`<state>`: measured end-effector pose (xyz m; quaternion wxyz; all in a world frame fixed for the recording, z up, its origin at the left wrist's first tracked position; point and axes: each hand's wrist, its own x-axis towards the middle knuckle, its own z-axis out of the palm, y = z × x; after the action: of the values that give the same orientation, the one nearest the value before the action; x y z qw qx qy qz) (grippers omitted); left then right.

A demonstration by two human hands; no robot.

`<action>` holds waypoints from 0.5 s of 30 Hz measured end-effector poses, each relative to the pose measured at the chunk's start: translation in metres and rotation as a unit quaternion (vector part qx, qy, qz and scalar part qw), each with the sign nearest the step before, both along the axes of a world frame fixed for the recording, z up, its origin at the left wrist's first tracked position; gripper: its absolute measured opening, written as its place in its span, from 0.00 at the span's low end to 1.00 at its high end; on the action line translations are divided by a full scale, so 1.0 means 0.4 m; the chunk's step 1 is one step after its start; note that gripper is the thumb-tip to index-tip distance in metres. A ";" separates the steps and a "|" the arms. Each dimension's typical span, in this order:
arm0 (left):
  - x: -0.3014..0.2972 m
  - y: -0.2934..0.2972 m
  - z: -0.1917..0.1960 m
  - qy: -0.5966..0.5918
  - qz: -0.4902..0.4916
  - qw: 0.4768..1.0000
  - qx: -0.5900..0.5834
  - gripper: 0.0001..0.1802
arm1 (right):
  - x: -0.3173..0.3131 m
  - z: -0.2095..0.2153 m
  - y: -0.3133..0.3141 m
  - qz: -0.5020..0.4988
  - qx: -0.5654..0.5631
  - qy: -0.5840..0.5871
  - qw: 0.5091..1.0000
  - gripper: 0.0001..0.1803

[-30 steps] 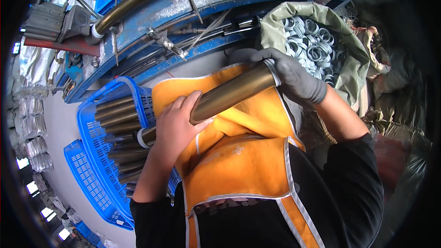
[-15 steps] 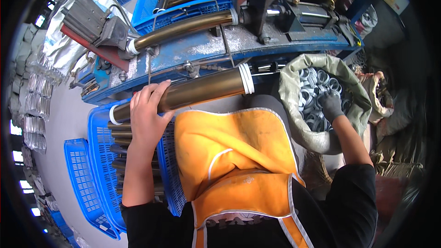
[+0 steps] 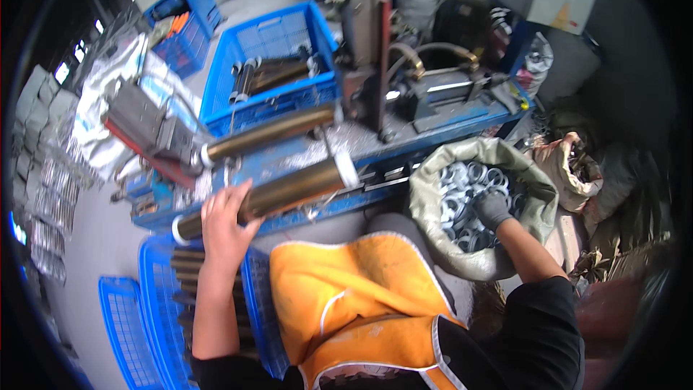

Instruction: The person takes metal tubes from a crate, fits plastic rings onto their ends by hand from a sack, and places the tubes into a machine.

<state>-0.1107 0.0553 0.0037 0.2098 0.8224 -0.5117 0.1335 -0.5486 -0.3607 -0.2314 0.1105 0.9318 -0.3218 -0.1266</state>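
My bare left hand (image 3: 225,227) is wrapped over a bronze-coloured tube (image 3: 292,191), near its left end. A white ring (image 3: 177,230) caps that end, and a wider white collar (image 3: 346,170) sits on the other. My right hand (image 3: 493,209), in a grey glove, reaches into an open woven sack (image 3: 485,263) full of pale grey plastic rings (image 3: 455,206). Its fingertips are lost among the rings, so what they grip is hidden. Beyond, a second bronze tube (image 3: 271,133) lies lengthwise between the two ends of a blue bench machine (image 3: 289,152).
A blue crate (image 3: 155,296) of bronze tubes stands below my left forearm, beside another blue crate (image 3: 123,325). Behind the machine is a blue basket (image 3: 271,29) with more tubes. An orange apron (image 3: 346,274) covers my lap. A smaller sack (image 3: 570,173) stands at right.
The view has tilted up, so the bench and sack sit lower and more of the room shows. My left hand keeps the tube; my right hand remains among the rings.
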 end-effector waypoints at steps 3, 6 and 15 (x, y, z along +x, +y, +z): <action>-0.037 -0.006 -0.001 0.012 -0.003 1.000 0.000 0.38 | 0.018 0.008 0.011 -0.015 0.037 -0.003 0.999 0.13; -0.087 -0.013 0.012 -0.011 -0.015 1.000 -0.014 0.40 | 0.001 -0.059 -0.022 0.019 -0.001 -0.028 0.999 0.10; -0.195 -0.009 0.007 -0.021 -0.017 1.000 -0.008 0.39 | 0.064 0.004 0.005 -0.074 0.095 -0.006 0.993 0.15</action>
<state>-0.1888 0.0515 0.0064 0.2078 0.8091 -0.5287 0.1509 -0.5232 -0.3586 -0.2298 0.0097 0.9125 -0.3770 -0.1586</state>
